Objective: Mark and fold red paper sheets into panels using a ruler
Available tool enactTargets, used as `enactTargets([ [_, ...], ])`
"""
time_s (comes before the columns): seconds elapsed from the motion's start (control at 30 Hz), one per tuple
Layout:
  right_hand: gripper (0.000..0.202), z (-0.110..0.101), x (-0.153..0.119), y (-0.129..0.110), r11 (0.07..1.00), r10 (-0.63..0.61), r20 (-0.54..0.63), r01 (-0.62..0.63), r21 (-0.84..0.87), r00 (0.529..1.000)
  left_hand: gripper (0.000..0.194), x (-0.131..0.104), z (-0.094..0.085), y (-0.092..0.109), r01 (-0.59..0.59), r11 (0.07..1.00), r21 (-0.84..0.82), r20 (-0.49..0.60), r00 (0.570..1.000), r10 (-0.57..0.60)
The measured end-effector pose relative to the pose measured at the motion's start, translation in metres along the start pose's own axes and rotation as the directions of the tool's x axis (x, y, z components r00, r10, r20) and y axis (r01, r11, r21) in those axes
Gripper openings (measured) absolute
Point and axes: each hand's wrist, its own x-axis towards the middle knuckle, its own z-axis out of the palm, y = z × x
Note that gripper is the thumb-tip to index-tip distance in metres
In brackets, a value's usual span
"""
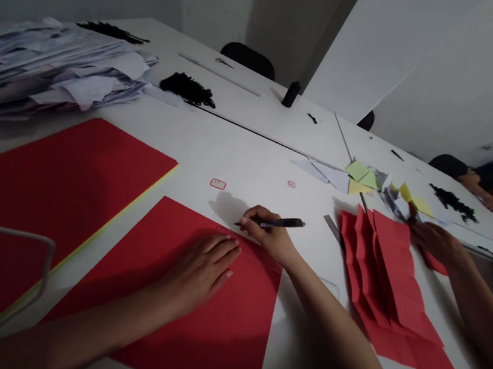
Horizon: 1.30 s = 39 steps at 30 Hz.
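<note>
Large flat sheet of matte red paper (219, 326) lies on the white, smooth-topped counter (254, 161), directly in front of the person. Straight, crisp edges; faint line near the far edge, where a clear, thin plastic strip, seemingly a ruler (329, 287), crosses the sheet and runs out past its right side, with fine markings at that end.

Left hand (199, 269) palm down on the red paper, fingers (220, 246) extended and close together, thumb a little apart. Right hand (270, 233) at the far edge, fingers pinching a slim, glossy black pen (287, 222), its tip pointing left and down beside that edge.

To the left, a broad red stack (69, 185) with a yellow-green border showing along its side. Beyond it, a loose heap of crumpled whitish papers (62, 69), ragged-edged, and a tangled black fibrous bundle (189, 89). Two small red-bordered labels (218, 184) lie past the sheet.

To the right, pleated red paper (394, 270) stands in creased, wavy folds; another person's hand (438, 243) is just beside it. Small green slips (359, 171) lie behind.
</note>
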Motion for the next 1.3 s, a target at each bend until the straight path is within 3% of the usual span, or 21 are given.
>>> enactTargets([
  [0.13,0.027,0.024,0.031,0.015,0.999,-0.006,0.029,0.005,0.052,1.000,0.038,-0.001,0.002,0.000,-0.002,0.999,0.041,0.014,1.000,0.001],
  [0.27,0.030,0.034,0.040,0.026,1.000,-0.025,0.004,0.025,0.019,1.000,0.038,-0.001,0.004,0.000,0.007,1.000,0.026,0.021,1.000,-0.008],
  [0.7,0.029,0.033,0.039,0.028,0.996,-0.061,-0.004,0.061,-0.066,0.998,0.039,0.001,0.003,0.001,0.014,1.000,-0.022,0.002,1.000,-0.014],
  [1.3,0.029,0.032,0.039,0.024,0.998,-0.053,-0.011,0.053,-0.040,0.999,0.038,0.001,0.003,0.001,0.016,1.000,-0.014,0.020,1.000,-0.016],
])
